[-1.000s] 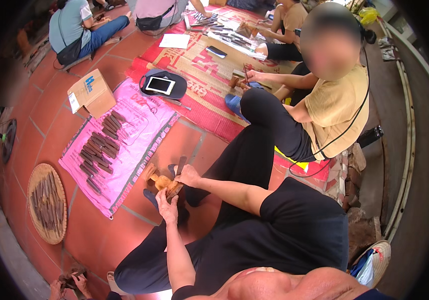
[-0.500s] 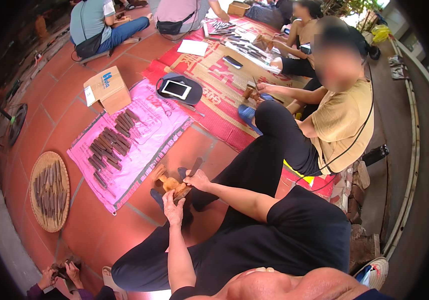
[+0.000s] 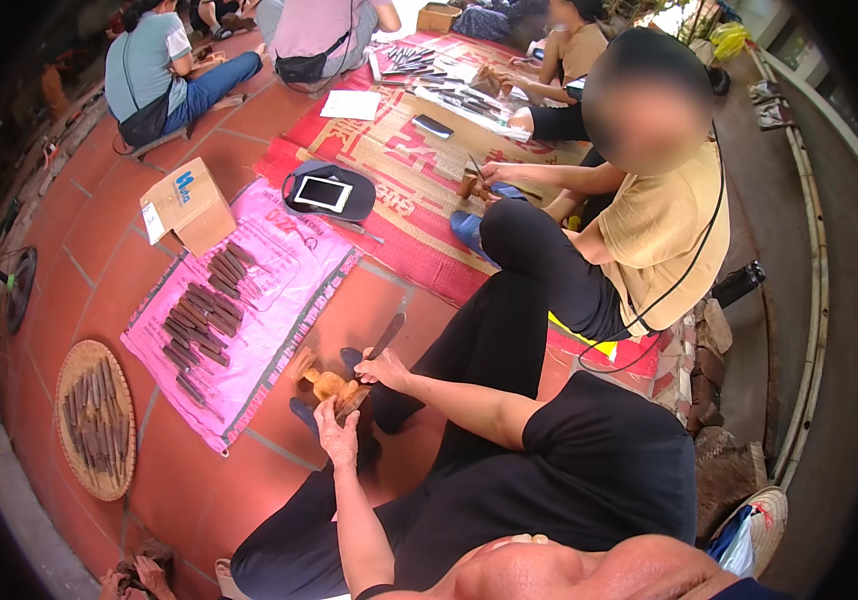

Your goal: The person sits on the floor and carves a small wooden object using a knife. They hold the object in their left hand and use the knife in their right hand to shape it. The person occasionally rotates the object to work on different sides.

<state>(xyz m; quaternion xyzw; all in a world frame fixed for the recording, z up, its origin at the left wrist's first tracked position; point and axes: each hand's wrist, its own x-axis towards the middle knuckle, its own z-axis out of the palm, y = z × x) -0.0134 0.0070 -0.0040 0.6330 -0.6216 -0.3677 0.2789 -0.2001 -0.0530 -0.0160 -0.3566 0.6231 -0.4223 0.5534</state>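
Observation:
My right hand (image 3: 383, 368) is closed around a knife-like tool (image 3: 387, 335) whose long dark end points up and away. Close by on the left, my left hand (image 3: 337, 432) grips a dark brown wooden piece (image 3: 354, 402), its fingers curled round it. That piece rests against a carved, light-coloured wooden block (image 3: 329, 384) on the floor between my feet, which are in blue footwear. Where the tool meets the brown piece is too small to make out.
Several dark brown sticks (image 3: 201, 318) lie on a pink plastic sheet (image 3: 279, 275), left of a cap (image 3: 358, 200) with a white phone. More sticks fill a round woven tray (image 3: 131, 440). A cardboard box (image 3: 189, 205) stands behind. A co-worker (image 3: 649, 240) sits at the right on a red mat.
The view has shifted, so the surroundings sit slightly further left and higher. Both my hands keep their holds at the wooden block, with little change in position.

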